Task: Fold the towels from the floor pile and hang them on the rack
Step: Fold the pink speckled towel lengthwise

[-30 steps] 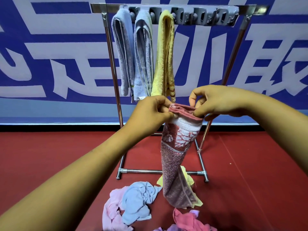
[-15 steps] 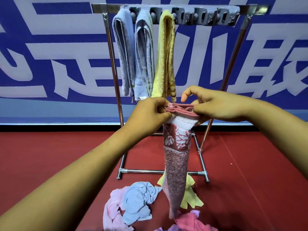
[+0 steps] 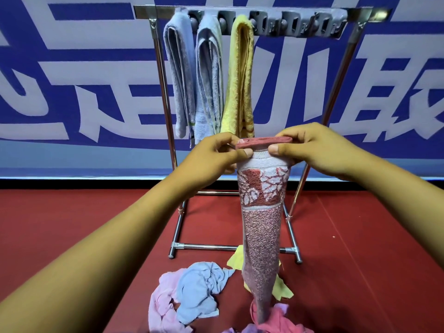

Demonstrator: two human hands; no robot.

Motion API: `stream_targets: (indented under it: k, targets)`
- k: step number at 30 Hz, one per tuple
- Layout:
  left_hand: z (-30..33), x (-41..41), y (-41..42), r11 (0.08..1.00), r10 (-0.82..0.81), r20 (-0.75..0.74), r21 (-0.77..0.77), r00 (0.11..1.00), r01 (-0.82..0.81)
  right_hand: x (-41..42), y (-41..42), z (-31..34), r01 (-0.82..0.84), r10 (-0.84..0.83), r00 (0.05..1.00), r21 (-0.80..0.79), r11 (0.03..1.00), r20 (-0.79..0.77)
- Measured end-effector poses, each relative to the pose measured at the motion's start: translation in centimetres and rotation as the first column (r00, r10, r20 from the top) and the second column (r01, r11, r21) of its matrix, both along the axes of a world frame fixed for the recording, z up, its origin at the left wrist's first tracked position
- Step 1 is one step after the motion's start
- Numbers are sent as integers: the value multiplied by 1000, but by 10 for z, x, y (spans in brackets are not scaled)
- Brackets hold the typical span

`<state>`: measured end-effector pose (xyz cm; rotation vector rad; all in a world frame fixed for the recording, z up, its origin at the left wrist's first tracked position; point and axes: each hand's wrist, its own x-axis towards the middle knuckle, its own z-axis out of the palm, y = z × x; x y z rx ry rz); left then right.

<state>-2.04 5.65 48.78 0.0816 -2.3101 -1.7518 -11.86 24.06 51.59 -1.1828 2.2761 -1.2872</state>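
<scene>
A dusty-red patterned towel hangs lengthwise in front of me, folded narrow. My left hand pinches its top edge on the left, and my right hand pinches the same edge on the right. Behind stands the metal rack, whose top bar carries two pale blue towels and a yellow towel at its left end. The floor pile lies below: pink, light blue, yellow and bright pink cloths, partly hidden by the hanging towel.
The rack's top bar holds a grey row of clips to the right of the hung towels. The rack's base bar rests on the red floor. A blue and white banner covers the wall behind.
The towel's top edge has been drawn out flatter and wider between my hands. Its lower end has swung and now hangs straighter and narrower over the pile.
</scene>
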Motion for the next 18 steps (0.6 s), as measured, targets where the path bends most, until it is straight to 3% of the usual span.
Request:
stream_targets:
  k: [4, 9, 14, 18]
  targets:
    - [-10, 0, 0, 987, -62, 34, 153, 997, 56, 3, -7, 1, 4, 10, 993, -120, 993, 115]
    - [-45, 6, 3, 983, -131, 76, 137, 988, 120, -1, -17, 8, 103, -56, 980, -245, 964, 192]
    - [-43, 4, 8, 961, -164, -11, 225, 986, 162, -5, -22, 10, 169, -95, 956, -259, 951, 277]
    - [-41, 5, 8, 933, -203, 24, 310, 979, 185, -11, -20, 14, 151, -58, 939, -257, 954, 338]
